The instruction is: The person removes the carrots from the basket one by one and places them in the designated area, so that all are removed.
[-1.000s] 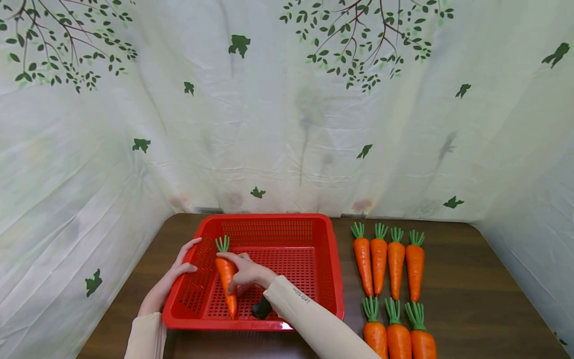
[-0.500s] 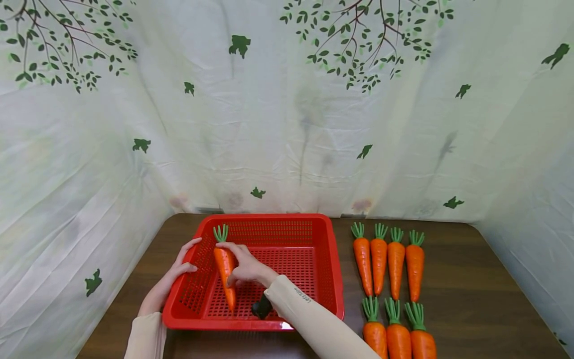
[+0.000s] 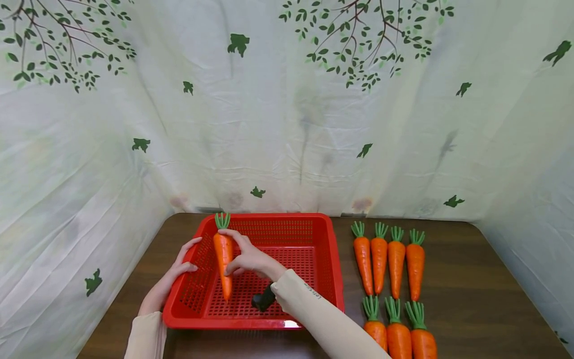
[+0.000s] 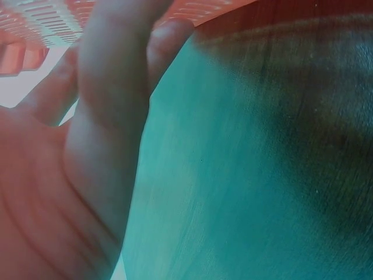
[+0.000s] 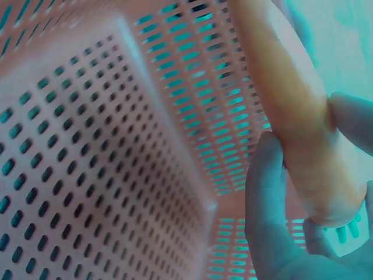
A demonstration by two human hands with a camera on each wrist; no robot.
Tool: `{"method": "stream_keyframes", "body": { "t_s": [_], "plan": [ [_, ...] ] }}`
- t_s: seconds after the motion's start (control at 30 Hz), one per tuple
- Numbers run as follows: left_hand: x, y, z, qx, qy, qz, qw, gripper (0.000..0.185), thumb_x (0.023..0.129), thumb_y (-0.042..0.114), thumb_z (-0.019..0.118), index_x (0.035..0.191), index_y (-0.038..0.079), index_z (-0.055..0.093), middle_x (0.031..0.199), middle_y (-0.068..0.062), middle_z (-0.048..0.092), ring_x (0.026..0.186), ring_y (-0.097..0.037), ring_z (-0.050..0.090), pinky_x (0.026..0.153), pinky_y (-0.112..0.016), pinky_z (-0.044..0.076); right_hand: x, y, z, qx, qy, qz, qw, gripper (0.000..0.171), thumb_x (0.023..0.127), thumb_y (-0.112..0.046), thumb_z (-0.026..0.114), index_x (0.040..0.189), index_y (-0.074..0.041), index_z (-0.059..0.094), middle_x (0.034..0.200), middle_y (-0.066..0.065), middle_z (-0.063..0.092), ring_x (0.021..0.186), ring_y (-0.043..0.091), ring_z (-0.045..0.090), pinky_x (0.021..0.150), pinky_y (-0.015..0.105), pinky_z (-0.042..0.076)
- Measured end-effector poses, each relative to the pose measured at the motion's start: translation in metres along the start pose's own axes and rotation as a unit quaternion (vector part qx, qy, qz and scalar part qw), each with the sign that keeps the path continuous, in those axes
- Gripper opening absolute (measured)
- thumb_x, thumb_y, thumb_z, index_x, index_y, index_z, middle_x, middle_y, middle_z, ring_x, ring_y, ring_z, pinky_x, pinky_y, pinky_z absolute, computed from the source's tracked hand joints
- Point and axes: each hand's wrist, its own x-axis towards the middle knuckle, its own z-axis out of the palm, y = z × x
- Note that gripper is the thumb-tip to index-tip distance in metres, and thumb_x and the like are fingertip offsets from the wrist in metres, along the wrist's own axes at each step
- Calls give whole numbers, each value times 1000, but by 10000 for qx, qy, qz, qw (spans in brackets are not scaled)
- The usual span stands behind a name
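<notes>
My right hand [image 3: 252, 260] pinches a carrot [image 3: 223, 257] with green tops, raised inside the left part of a red plastic basket [image 3: 253, 324]. The carrot points tip toward me, its top level with the basket's far rim. In the right wrist view, thumb and fingers press on both sides of the thick end of the carrot [image 5: 297, 116]. At the basket's left side, my left hand [image 3: 169, 279] holds the rim, thumb over the edge. The left wrist view shows fingers of the left hand [image 4: 111, 116] against the basket's outer wall [image 4: 192, 10].
Right of the basket, a row of several carrots [image 3: 378, 264] lies on the dark wooden table [image 3: 475, 299]. A nearer row holds a carrot [image 3: 399, 339] among 3, cut by the frame. A leaf-patterned cloth [image 3: 287, 124] hangs behind. A black device [image 3: 263, 299] sits under my right wrist.
My right hand has moved up and away from me with the carrot, its top shifting toward the basket's far rim. The left hand and the other carrots have stayed put.
</notes>
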Motion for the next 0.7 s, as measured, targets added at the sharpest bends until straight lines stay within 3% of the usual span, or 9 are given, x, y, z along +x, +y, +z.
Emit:
{"method": "stream_keyframes", "body": {
  "t_s": [0.4,0.53,0.7],
  "plan": [
    [-1,1,0,46,94,-174,9998,74,77,-7,43,133,41,46,118,9,42,97,-6,49,78,-20,42,-14,-8,-15,492,-237,11,9985,88,77,18,63,144,-31,35,139,5,25,88,25,60,83,53,49],
    [-3,4,-1,-33,36,-471,9989,71,80,-5,42,135,41,43,120,5,39,99,-8,49,78,-23,44,-19,-9,-19,606,-266,-61,9978,87,77,18,63,143,-31,34,138,4,25,87,25,61,83,53,49],
    [-6,6,-1,-247,-113,-862,9959,67,85,-1,41,140,38,36,123,0,35,102,-12,50,79,-29,48,-27,-15,-23,795,-286,-219,9962,86,77,18,62,143,-30,35,142,3,20,88,26,61,77,44,53]
  ]
}}
